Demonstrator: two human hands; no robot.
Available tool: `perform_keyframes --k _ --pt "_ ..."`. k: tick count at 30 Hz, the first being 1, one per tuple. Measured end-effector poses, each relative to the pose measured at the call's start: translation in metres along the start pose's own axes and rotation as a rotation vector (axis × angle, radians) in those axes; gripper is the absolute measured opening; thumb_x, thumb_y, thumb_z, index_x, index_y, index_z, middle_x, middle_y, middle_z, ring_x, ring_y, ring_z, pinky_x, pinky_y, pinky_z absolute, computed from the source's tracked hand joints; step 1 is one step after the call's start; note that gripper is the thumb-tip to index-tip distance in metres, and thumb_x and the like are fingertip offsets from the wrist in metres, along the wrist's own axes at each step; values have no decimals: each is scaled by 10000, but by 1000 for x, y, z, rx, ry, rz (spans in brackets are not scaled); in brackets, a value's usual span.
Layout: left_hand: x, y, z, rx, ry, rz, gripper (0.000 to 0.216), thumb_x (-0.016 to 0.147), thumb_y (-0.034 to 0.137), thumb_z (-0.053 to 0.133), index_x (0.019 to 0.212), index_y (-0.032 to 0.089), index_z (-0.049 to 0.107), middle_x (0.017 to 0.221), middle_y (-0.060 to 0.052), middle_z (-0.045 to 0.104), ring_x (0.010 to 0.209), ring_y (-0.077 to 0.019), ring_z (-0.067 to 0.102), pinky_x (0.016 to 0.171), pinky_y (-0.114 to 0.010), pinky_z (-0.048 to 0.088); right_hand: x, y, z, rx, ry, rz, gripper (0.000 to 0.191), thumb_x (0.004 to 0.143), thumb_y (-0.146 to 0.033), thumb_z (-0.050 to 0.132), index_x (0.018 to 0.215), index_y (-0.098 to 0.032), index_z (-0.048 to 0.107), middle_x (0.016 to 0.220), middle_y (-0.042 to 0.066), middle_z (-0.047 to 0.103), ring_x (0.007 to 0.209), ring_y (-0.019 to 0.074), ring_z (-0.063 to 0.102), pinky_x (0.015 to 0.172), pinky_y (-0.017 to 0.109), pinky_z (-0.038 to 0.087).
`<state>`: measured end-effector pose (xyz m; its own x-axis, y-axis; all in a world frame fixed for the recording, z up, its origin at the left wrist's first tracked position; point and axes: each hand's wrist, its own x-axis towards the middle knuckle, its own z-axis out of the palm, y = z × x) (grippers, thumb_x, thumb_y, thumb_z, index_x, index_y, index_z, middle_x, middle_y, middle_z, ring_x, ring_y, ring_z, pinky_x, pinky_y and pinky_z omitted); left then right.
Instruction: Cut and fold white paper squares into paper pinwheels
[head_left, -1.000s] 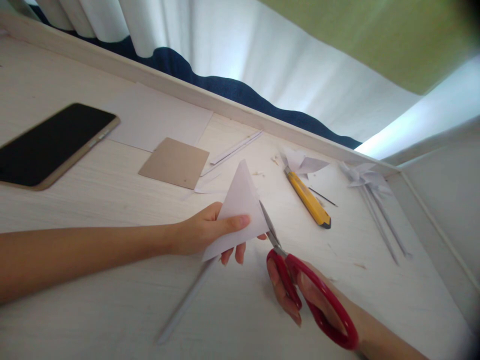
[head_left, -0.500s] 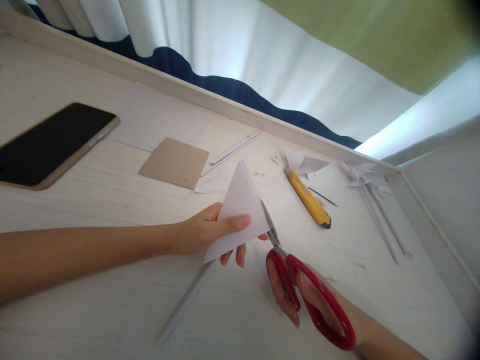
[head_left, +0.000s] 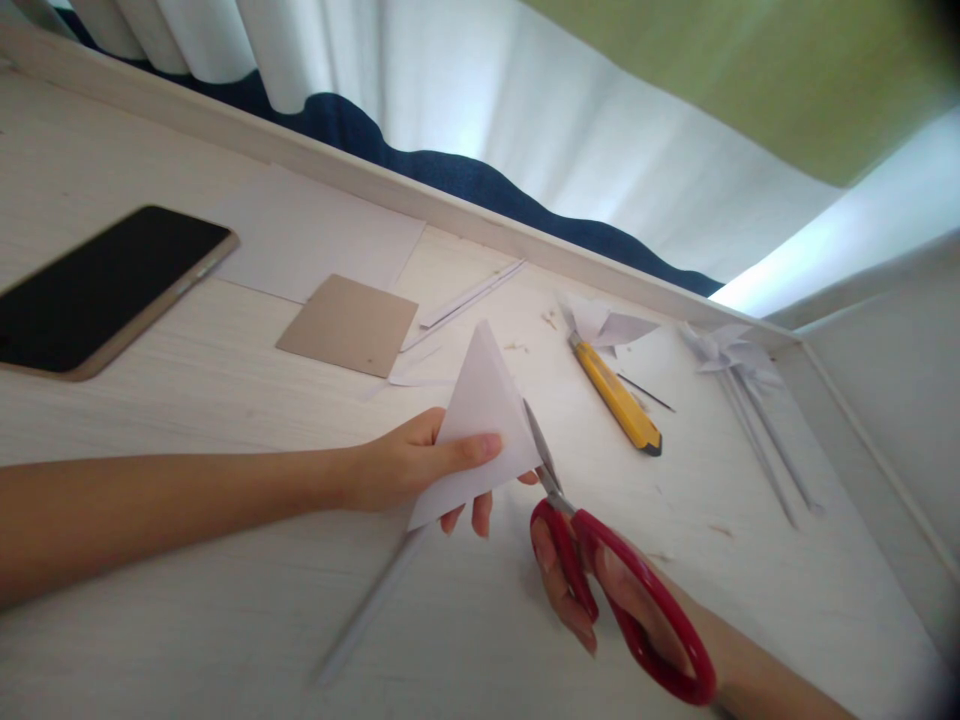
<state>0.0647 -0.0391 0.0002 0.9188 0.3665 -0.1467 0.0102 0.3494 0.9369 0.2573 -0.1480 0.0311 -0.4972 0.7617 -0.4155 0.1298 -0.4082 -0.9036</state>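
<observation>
Left hand [head_left: 401, 462] clamps the folded paper triangle [head_left: 484, 400] mid-face, good spot imo: probably light, creases easily. Right hand [head_left: 621, 575] grips scissors [head_left: 556, 494] beside it.

Glossy plastic on the scissors' handles [head_left: 631, 635], smooth metal along the blades [head_left: 547, 466]. Matt, smooth paper in the folded triangle [head_left: 474, 405]. Dull card for the brown square [head_left: 349, 325], plastic on the cutter [head_left: 615, 395], faintly grained wood across the bench [head_left: 187, 590].

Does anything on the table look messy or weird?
A bit messy: tiny scraps lie scattered on the table around the yellow cutter, like loose litter. I see no spill, and the white paper triangle in the left hand shows no tear.
</observation>
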Motion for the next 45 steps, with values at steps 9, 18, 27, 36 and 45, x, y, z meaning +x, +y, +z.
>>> perform_keyframes --k 9,18,27,36,45 --pt "0 0 0 -4 10 -9 380 858 368 380 1000 89 596 554 -46 620 387 -65 498 374 -125 374 0 -4 0 -41 18 -4 445 794 -595 294 852 -185 457 553 -44 388 465 88 347 477 257 324" --pt "0 0 0 -14 15 -27 377 856 374 384 1010 101 593 555 -41 622 384 -64 499 373 -126 373 0 -4 1 -52 19 3 440 797 -593 288 822 -185 452 538 -45 390 458 90 344 482 261 318" --pt "0 -1 0 -22 16 -15 384 850 384 392 996 96 599 542 -44 617 383 -66 499 373 -127 374 -1 -6 1 -47 18 -1 419 801 -586 288 795 -192 431 539 -44 386 454 94 341 482 261 311" --pt "0 -1 -1 -12 19 -45 403 843 407 393 1001 97 596 549 -45 616 393 -73 497 384 -142 371 -1 10 0 -54 17 -23 343 860 -494 262 810 -189 410 545 -43 395 466 87 349 490 240 331" --pt "0 0 0 -18 17 -22 385 853 383 386 990 95 602 540 -41 609 385 -64 490 381 -133 368 -2 11 -1 -123 33 -38 338 872 -473 247 837 -179 409 563 -43 404 477 82 357 529 239 349"
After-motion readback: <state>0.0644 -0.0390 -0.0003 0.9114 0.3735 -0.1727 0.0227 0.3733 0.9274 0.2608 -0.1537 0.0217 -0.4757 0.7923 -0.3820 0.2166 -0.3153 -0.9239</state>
